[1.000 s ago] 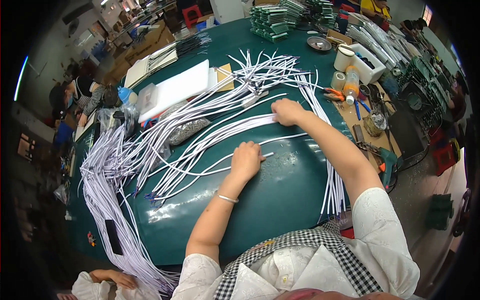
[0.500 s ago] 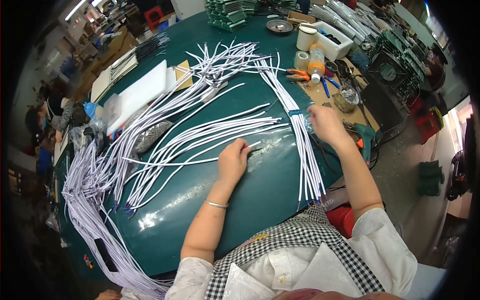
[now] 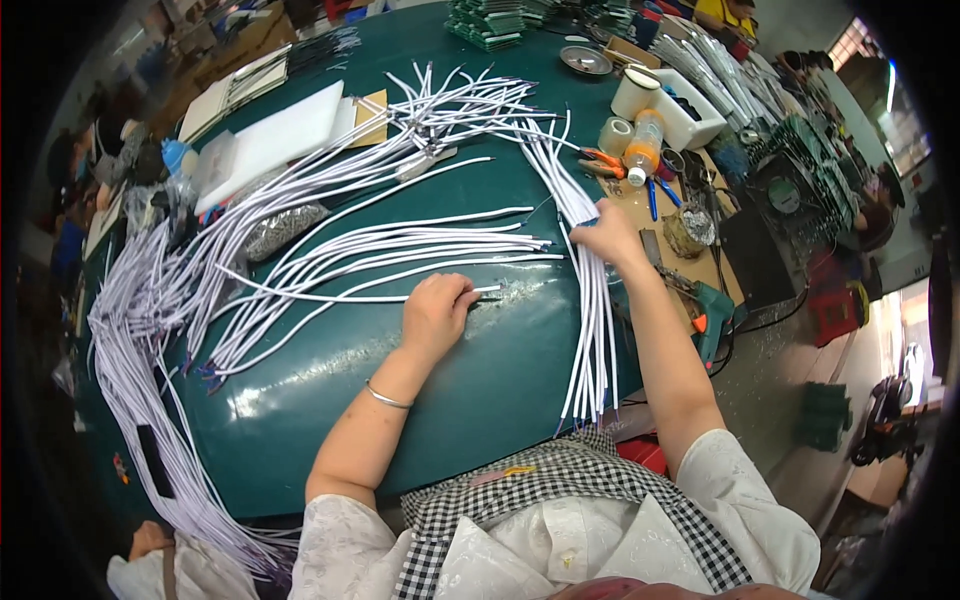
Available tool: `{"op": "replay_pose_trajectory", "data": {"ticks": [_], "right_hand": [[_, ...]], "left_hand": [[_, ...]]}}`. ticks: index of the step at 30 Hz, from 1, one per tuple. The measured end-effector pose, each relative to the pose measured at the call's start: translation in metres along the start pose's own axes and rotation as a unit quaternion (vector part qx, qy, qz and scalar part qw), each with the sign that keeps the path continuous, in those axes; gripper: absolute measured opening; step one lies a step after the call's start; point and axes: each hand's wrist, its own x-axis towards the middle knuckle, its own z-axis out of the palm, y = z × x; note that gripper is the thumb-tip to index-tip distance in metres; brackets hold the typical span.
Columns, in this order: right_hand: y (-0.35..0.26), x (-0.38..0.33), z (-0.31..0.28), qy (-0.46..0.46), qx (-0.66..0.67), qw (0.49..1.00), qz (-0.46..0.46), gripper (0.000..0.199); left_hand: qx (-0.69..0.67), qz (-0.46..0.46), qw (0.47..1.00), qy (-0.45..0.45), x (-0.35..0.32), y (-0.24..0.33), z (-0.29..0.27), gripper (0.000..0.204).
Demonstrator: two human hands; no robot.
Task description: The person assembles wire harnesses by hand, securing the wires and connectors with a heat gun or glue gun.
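My left hand [image 3: 437, 312] is closed near the end of a single white cable [image 3: 350, 298], whose tip pokes out past the fingers. To the right, my right hand [image 3: 612, 238] grips a bundle of white cables [image 3: 590, 315] around its middle, where a dark blue tie partly shows under the fingers. This bundle runs from far to near, its coloured wire ends at the table's front edge. Between the hands and the far side lie several loose white cables [image 3: 440, 238], side by side, with coloured wires at their ends.
A large heap of white cables [image 3: 140, 330] covers the left side. On the right are orange-handled pliers [image 3: 603, 162], an orange-banded bottle [image 3: 645, 145], a tape roll [image 3: 616, 134] and a green glue gun [image 3: 712, 310]. Another person's hand [image 3: 150, 540] shows at lower left.
My right hand has moved from beside the bundle onto its tie and gripped it. The left hand still holds the cable end. The whole view has shifted slightly.
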Motion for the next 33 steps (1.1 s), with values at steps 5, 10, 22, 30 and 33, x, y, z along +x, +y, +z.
{"op": "replay_pose_trajectory", "data": {"ticks": [5,10,22,30,33], "right_hand": [[0.003,-0.011,-0.039,-0.1,0.424,0.9,0.01,0.04],[-0.01,-0.07,-0.098,-0.085,0.604,0.792,-0.031,0.038],[0.016,-0.158,-0.17,-0.04,0.598,0.779,-0.184,0.037],[-0.002,-0.183,-0.09,-0.254,0.603,0.75,-0.098,0.052],[-0.012,-0.177,-0.07,-0.369,0.548,0.747,-0.072,0.051]], "left_hand": [[0.011,0.02,1.0,0.014,0.0,0.002,-0.001,0.013],[0.037,0.021,0.999,0.01,-0.009,-0.002,0.0,0.012],[0.099,0.043,0.994,-0.028,-0.011,0.002,-0.002,0.012],[-0.307,-0.09,0.938,-0.136,-0.004,0.048,0.002,0.046],[-0.613,-0.214,0.743,-0.165,0.008,0.075,-0.019,0.061]]}}
